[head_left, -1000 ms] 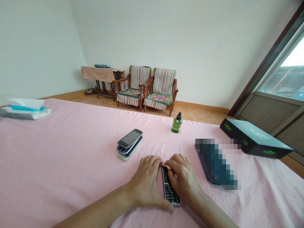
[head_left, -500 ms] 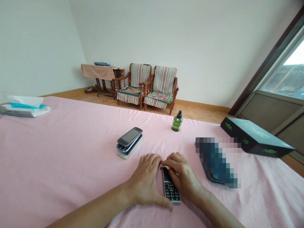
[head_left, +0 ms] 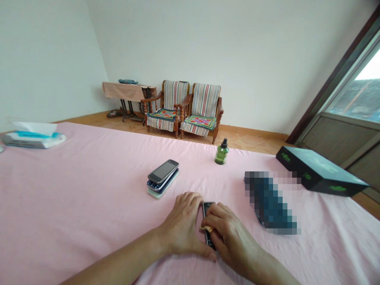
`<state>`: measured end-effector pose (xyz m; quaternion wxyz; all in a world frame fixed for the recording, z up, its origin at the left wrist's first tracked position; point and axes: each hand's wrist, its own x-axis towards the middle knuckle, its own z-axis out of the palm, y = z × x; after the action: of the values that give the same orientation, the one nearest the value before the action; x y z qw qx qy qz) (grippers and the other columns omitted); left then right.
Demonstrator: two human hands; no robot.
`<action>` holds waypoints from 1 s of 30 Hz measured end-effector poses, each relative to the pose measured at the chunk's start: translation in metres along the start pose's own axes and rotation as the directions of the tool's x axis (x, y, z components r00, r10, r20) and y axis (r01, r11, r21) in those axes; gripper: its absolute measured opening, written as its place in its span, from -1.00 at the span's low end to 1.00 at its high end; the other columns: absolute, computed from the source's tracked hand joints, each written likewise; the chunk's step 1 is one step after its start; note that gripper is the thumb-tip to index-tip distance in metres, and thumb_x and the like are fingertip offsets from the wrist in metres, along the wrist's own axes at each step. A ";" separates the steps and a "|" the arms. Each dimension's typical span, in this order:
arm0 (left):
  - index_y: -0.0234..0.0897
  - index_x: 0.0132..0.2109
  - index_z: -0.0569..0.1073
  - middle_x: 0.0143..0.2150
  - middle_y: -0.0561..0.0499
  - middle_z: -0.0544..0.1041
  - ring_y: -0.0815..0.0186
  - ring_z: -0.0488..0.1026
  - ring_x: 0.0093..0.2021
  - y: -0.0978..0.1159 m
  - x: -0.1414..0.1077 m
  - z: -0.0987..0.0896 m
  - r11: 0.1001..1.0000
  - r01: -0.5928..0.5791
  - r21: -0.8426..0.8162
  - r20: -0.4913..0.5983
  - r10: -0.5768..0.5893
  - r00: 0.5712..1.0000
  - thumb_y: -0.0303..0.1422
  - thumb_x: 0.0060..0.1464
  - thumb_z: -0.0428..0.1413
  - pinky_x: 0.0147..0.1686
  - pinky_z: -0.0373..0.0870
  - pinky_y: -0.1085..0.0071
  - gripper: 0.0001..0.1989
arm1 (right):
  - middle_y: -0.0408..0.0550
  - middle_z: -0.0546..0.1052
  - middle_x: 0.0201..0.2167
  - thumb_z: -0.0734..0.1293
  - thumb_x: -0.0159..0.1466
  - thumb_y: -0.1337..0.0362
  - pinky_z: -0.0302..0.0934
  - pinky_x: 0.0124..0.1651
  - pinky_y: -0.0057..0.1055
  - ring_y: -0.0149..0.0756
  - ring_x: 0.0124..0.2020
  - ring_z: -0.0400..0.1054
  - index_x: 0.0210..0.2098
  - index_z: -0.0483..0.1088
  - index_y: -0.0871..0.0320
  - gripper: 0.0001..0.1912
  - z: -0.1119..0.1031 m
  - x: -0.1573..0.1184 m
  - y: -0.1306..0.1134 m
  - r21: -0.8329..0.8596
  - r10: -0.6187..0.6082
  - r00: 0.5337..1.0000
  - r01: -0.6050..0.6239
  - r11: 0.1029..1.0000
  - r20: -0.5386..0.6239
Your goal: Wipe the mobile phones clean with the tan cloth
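A black keypad mobile phone (head_left: 208, 206) lies on the pink sheet (head_left: 97, 190), its upper end turned away from me. My left hand (head_left: 184, 227) steadies it along the left side, with the fingertips at the top end and the thumb at the bottom end. Pinched in my right hand (head_left: 231, 235) is a small yellowish cloth (head_left: 209, 228), pressed on the phone's face around the keypad. That hand hides most of the keys and the phone's right edge. Left of and beyond my hands sits a stack of phones (head_left: 163, 172), a grey touchscreen one on top.
A green spray bottle (head_left: 221, 154) stands near the sheet's far edge. To the right are a dark blue, pixelated item (head_left: 270, 206) and a black box (head_left: 320, 168). A tissue pack (head_left: 32, 139) lies far left. Two wooden chairs (head_left: 185, 107) stand beyond.
My right hand has slid the cloth down the phone towards me, from the top end to the keypad, uncovering the upper part. My left hand has stayed in place.
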<state>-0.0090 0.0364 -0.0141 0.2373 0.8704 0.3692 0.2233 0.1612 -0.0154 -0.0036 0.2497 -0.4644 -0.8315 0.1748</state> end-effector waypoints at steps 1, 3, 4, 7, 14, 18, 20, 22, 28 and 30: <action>-0.21 -0.01 0.27 0.01 -0.15 0.35 -0.08 0.30 0.03 -0.001 0.000 0.000 1.000 -0.003 0.001 -0.003 0.003 1.000 0.07 -0.54 0.38 0.08 0.22 -0.05 -0.08 | -0.08 0.42 -0.32 0.22 0.15 0.59 0.12 -0.19 -0.35 -0.26 -0.21 0.25 -0.39 0.45 0.14 -0.73 0.001 -0.001 -0.002 0.011 -0.005 1.000 0.005 1.000 0.002; -0.21 0.00 0.26 0.02 -0.16 0.35 -0.07 0.31 0.03 -0.001 0.000 0.001 1.000 -0.008 0.004 -0.006 0.008 1.000 0.06 -0.54 0.38 0.08 0.21 -0.05 -0.08 | -0.09 0.42 -0.33 0.23 0.15 0.59 0.13 -0.18 -0.35 -0.26 -0.20 0.26 -0.43 0.44 0.14 -0.74 0.002 -0.002 -0.003 0.021 -0.012 1.000 0.012 1.000 0.009; -0.22 0.00 0.26 0.02 -0.16 0.35 -0.06 0.30 0.03 -0.001 0.000 0.001 1.000 -0.008 0.006 -0.004 0.008 1.000 0.06 -0.53 0.38 0.08 0.21 -0.05 -0.08 | -0.09 0.42 -0.33 0.23 0.14 0.60 0.13 -0.17 -0.34 -0.26 -0.21 0.26 -0.44 0.44 0.14 -0.74 0.002 -0.001 -0.003 0.023 -0.011 1.000 0.011 1.000 0.007; -0.23 -0.04 0.28 -0.01 -0.15 0.35 -0.06 0.30 0.01 0.001 0.001 0.000 1.000 0.000 0.009 0.012 -0.001 1.000 0.07 -0.53 0.38 0.06 0.21 -0.05 -0.11 | -0.07 0.42 -0.31 0.22 0.15 0.63 0.16 -0.16 -0.33 -0.25 -0.21 0.25 -0.37 0.45 0.16 -0.72 0.003 0.006 0.004 0.021 0.007 0.999 -0.006 1.000 -0.038; -0.25 -0.09 0.30 -0.06 -0.13 0.36 -0.04 0.30 -0.03 0.006 0.002 -0.003 1.000 0.020 0.020 0.031 -0.020 0.999 0.10 -0.50 0.36 0.04 0.21 -0.05 -0.16 | 0.00 0.43 -0.32 0.16 0.30 0.54 0.19 -0.18 -0.30 -0.22 -0.24 0.24 -0.27 0.46 0.18 -0.72 0.006 0.020 0.019 -0.051 -0.022 0.991 0.015 0.999 -0.135; -0.24 -0.08 0.30 -0.04 -0.14 0.36 -0.06 0.30 -0.02 0.004 0.001 -0.003 1.000 0.016 0.014 0.018 -0.016 1.000 0.12 -0.53 0.36 0.04 0.21 -0.04 -0.13 | -0.02 0.44 -0.32 0.21 0.21 0.58 0.17 -0.18 -0.28 -0.21 -0.25 0.24 -0.33 0.46 0.17 -0.74 0.006 0.007 0.010 -0.046 0.008 0.995 -0.013 0.999 -0.103; -0.24 -0.05 0.29 -0.01 -0.15 0.36 -0.07 0.30 0.01 0.002 0.001 -0.002 1.000 0.010 0.011 0.012 -0.010 1.000 0.12 -0.54 0.36 0.06 0.20 -0.05 -0.09 | -0.03 0.44 -0.33 0.21 0.18 0.58 0.16 -0.21 -0.29 -0.21 -0.26 0.24 -0.34 0.47 0.15 -0.73 0.005 -0.001 0.004 -0.023 0.006 0.995 -0.008 1.000 -0.095; -0.23 -0.02 0.29 0.01 -0.16 0.36 -0.07 0.30 0.02 0.001 0.000 -0.001 1.000 0.004 0.003 0.008 -0.004 1.000 0.14 -0.54 0.35 0.07 0.20 -0.05 -0.07 | -0.05 0.43 -0.35 0.20 0.15 0.58 0.15 -0.23 -0.31 -0.23 -0.27 0.26 -0.36 0.46 0.14 -0.72 0.003 -0.008 0.001 0.009 0.007 0.996 -0.006 1.000 -0.089; -0.25 0.10 0.26 0.10 -0.23 0.34 -0.15 0.28 0.09 -0.002 -0.001 0.000 1.000 -0.006 0.008 0.019 0.005 1.000 0.19 -0.53 0.33 0.14 0.14 -0.10 0.04 | -0.09 0.42 -0.40 0.18 0.14 0.55 0.16 -0.32 -0.39 -0.30 -0.34 0.32 -0.41 0.41 0.14 -0.76 -0.005 -0.016 0.017 0.146 0.171 0.974 -0.149 0.978 -0.148; -0.26 0.13 0.24 0.13 -0.25 0.33 -0.17 0.26 0.12 -0.002 -0.001 -0.001 1.000 -0.011 0.016 0.040 0.010 0.999 0.19 -0.54 0.33 0.16 0.10 -0.12 0.08 | -0.10 0.42 -0.41 0.17 0.16 0.54 0.15 -0.33 -0.41 -0.31 -0.36 0.32 -0.39 0.40 0.14 -0.77 -0.007 -0.017 0.022 0.171 0.208 0.967 -0.182 0.968 -0.150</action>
<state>-0.0113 0.0371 -0.0146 0.2365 0.8784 0.3616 0.2042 0.1876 -0.0181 -0.0139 0.3353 -0.5360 -0.7418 0.2235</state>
